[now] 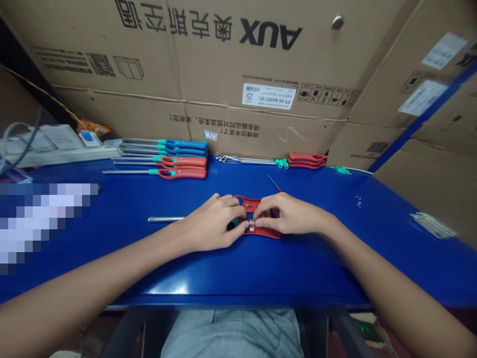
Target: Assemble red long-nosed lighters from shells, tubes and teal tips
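An opened lighter lies before me at the middle of the table. Its near red handle half (269, 233) is under my fingertips, and the far red handle half (250, 205) lies just behind. My left hand (214, 226) is closed, its thumb and fingers pressing at a small clear and white lighter part (252, 226) in the near half. From the other side my right hand (286, 214) pinches the same part. A silver tube (164, 219) sticks out left from under my left hand. My fingers hide most of the shell's inside.
Behind my hands lie a thin screwdriver (275, 183), blue lighters (186, 147), red lighters (182, 172), loose metal tubes (257, 161), red handle shells (306, 160) and green pieces (341, 170). A power strip (67, 155) stands left. Cardboard (223, 64) walls the back.
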`<state>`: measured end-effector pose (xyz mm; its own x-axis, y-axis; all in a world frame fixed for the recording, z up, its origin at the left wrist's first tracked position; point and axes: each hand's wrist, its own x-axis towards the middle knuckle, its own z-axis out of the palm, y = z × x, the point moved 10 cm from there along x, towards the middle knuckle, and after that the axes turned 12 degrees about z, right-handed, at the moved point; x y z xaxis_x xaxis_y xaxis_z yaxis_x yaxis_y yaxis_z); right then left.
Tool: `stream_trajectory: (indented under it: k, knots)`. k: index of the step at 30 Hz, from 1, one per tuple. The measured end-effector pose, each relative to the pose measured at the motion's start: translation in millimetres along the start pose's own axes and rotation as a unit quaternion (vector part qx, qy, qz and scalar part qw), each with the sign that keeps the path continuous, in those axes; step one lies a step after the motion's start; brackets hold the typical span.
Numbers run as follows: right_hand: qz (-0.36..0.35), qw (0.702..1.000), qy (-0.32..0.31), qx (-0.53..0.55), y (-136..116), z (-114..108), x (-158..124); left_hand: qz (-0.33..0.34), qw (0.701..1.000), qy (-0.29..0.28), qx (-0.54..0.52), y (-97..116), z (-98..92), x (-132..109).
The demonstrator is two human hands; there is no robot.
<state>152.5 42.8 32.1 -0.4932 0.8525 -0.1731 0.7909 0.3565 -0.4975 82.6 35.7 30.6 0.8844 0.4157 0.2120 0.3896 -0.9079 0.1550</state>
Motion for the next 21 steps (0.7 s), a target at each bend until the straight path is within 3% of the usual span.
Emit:
stream_trajectory:
  k: [8,13,17,21]
  knots:
    - [-0.001,0.999,-0.023,0.030,7,2,3,0.014,1.000,-0.003,-0.021,0,0.4,2]
    - [-0.005,0.999,-0.006,0.039,8,-5,1,0.018,1.000,0.010,-0.020,-5,-13.4,1]
    - [0.007,0.999,0.017,0.033,11,-14,-2,0.013,0.999,-0.009,-0.035,-14,-19.6,-3]
    - [0.020,0.999,0.000,0.044,11,-12,-3,0.005,0.998,-0.047,-0.040,-20,-20.9,-7]
